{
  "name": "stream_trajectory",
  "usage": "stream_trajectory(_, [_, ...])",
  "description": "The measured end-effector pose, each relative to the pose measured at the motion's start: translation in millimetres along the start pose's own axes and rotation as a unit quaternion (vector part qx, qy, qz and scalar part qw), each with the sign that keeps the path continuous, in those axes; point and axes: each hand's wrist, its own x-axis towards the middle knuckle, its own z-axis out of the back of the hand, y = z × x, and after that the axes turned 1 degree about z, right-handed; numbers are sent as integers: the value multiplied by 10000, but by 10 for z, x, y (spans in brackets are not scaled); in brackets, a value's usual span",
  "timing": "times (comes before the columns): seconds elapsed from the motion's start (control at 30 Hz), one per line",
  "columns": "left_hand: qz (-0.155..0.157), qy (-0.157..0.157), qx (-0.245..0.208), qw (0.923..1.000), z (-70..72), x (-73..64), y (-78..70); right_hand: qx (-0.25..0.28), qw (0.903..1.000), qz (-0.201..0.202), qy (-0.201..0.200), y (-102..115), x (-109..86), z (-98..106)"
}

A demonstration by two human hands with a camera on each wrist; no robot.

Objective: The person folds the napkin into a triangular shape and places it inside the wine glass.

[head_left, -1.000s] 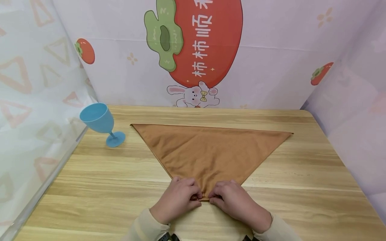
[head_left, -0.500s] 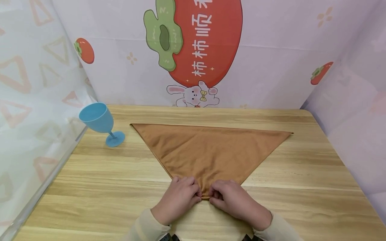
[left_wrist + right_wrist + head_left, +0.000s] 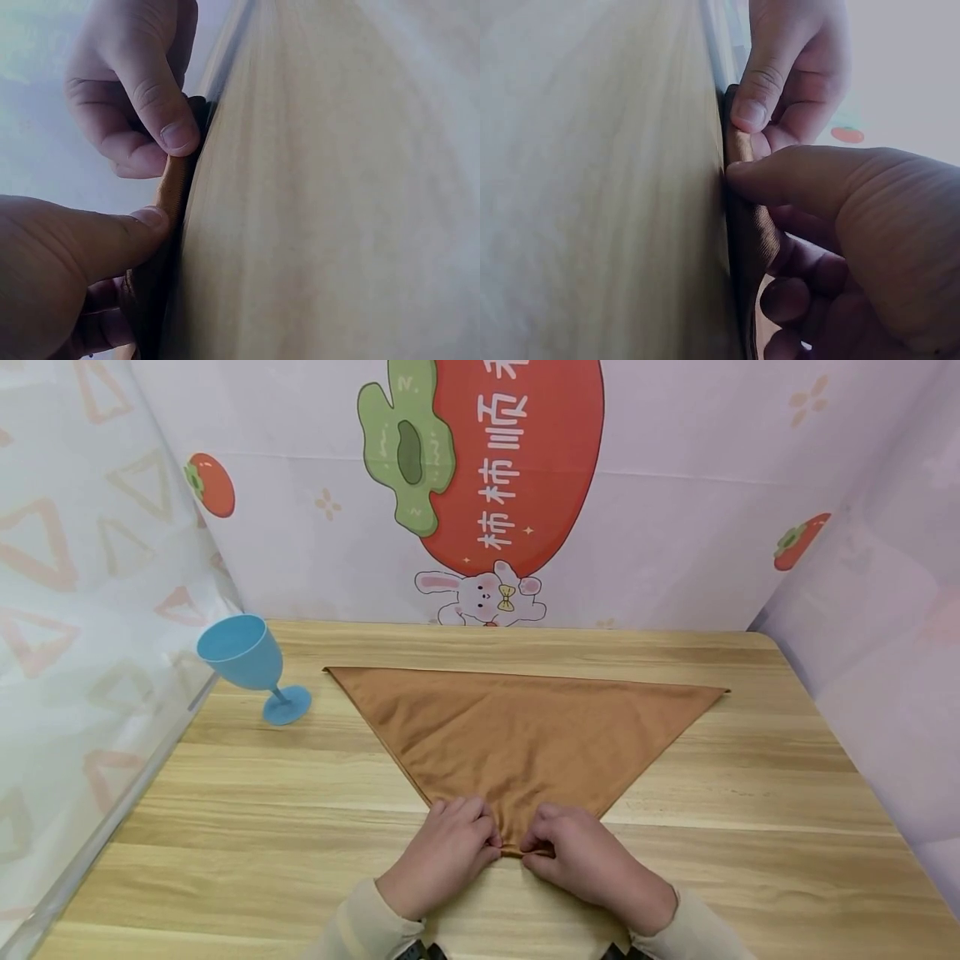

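A brown cloth lies spread on the table as a triangle, its long straight side at the back and its narrow end toward the person. That near end is turned into a small rolled edge. My left hand pinches the left part of this edge between thumb and fingers. Close beside it, my right hand pinches the right part the same way. In the left wrist view the rolled edge shows between the two thumbs. The right wrist view shows the cloth under my right thumb, low against the tabletop.
A blue plastic goblet stands at the back left of the wooden table. A printed white sheet with a large red persimmon hangs behind the table, and more sheeting flanks both sides.
The rolled near edge sits slightly farther from the person and looks a little tighter. The left thumb has closed up against its fingers. Both hands otherwise stay in place.
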Motion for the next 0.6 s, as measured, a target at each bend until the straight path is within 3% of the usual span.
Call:
stream_trajectory(0.17, [-61,-170,367,9992,27,-15,-53,-425,9990,45,-128,20,-10,-6])
stream_trajectory(0.33, [-16,-142,360,9992,47,-23,-69,-475,9988,-9,-151,24,-8,-10])
stream_trajectory(0.6, [-146,-350,589,9975,16,-16,-56,-362,9992,-58,-172,12,-9,-19])
